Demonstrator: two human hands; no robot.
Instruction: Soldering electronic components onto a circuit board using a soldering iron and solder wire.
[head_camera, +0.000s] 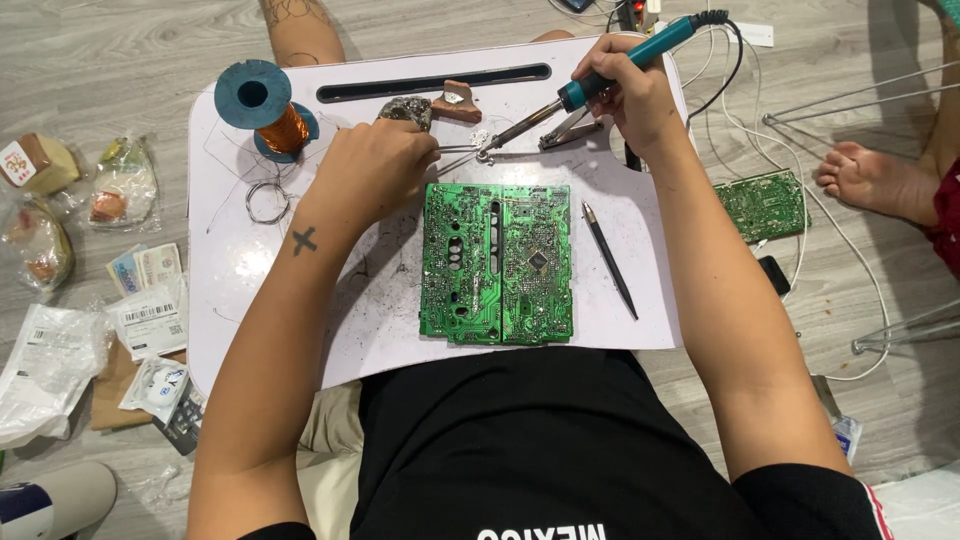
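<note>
circuit board (498, 262) | right hand (630, 95): soldering iron (600, 78) | left hand (375, 170): tweezers (458, 152)

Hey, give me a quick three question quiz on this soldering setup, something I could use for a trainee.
1. True or false: the right hand holds the soldering iron by its teal handle.
2. Which lies right of the green circuit board on the white lap tray? A) black pen B) copper wire spool C) wire ring
3. Fill in: the left hand holds metal ______ whose tips meet the iron's tip.

Key
1. True.
2. A: the black pen; the copper wire spool and wire ring sit on the tray's left.
3. Tweezers.
</note>
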